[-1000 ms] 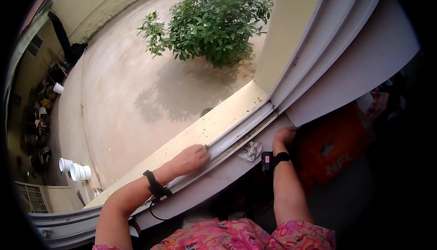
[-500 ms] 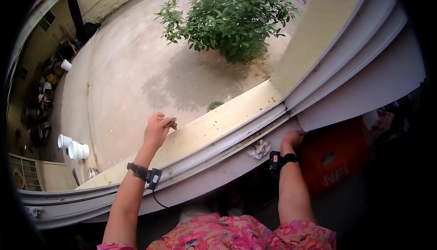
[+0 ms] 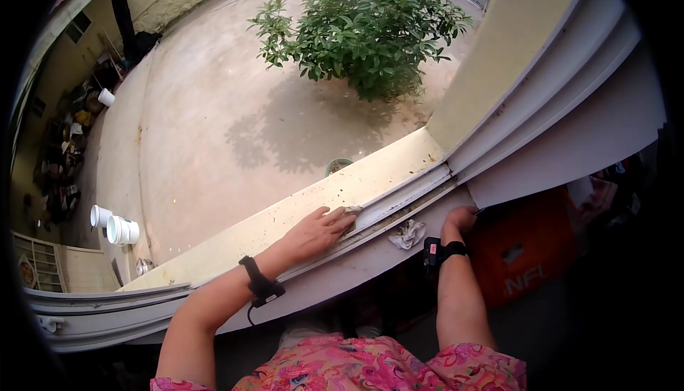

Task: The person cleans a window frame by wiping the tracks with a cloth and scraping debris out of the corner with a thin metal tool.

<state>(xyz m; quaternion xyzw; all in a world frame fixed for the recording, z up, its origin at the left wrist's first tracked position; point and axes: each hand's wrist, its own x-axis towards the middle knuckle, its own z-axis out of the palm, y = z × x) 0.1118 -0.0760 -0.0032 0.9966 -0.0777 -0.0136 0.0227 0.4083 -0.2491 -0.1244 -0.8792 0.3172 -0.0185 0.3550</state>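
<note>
My left hand (image 3: pixel 313 234) lies over the white window track (image 3: pixel 399 196), its fingers pressing a dirty crumpled tissue (image 3: pixel 352 210) against the frame. Most of that tissue is hidden beneath the fingers. Dark specks of dirt dot the cream outer sill (image 3: pixel 320 190) beside it. My right hand (image 3: pixel 462 218) is curled at the inner ledge by the window corner. A thin dark tip (image 3: pixel 482 211) shows beside its fingers; what it belongs to is hidden. Between the hands, a white crumpled tissue (image 3: pixel 407 234) rests on the inner ledge (image 3: pixel 377 254).
An orange-red bag or box (image 3: pixel 527 248) with white letters stands below my right hand. Outside, a leafy bush (image 3: pixel 363 31) grows in the paved yard, with a green pot (image 3: pixel 338 166) close to the sill. White buckets (image 3: pixel 123 231) stand at the left.
My left hand has come down from above the outer sill and moved right, bringing the dirty tissue onto the window track. My right hand has stayed in place.
</note>
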